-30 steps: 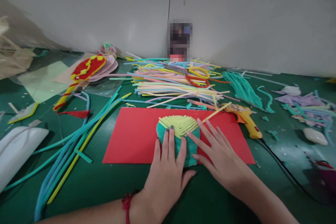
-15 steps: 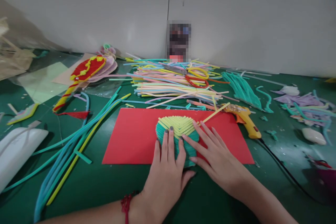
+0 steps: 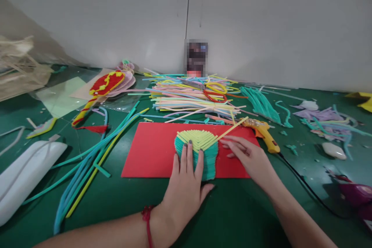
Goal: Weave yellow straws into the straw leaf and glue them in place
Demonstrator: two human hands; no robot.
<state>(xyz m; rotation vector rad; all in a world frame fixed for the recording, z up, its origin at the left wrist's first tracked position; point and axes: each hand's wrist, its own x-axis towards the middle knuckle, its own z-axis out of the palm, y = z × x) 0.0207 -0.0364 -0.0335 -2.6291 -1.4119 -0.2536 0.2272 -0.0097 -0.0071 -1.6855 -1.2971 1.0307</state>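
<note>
Coming off the green piece [image 3: 209,162], the right hand [image 3: 252,157] is curling beside it, grip unclear; the left hand [image 3: 183,186], spread flat, is pinning it on the red board [image 3: 151,151]; yellow strips [image 3: 200,137] are topping it, green lying bare below

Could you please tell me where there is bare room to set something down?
Bare patches: the red board left of the left hand, and the green table between that hand and the right forearm. Crowded: behind the board, with strips and scissors.
</note>
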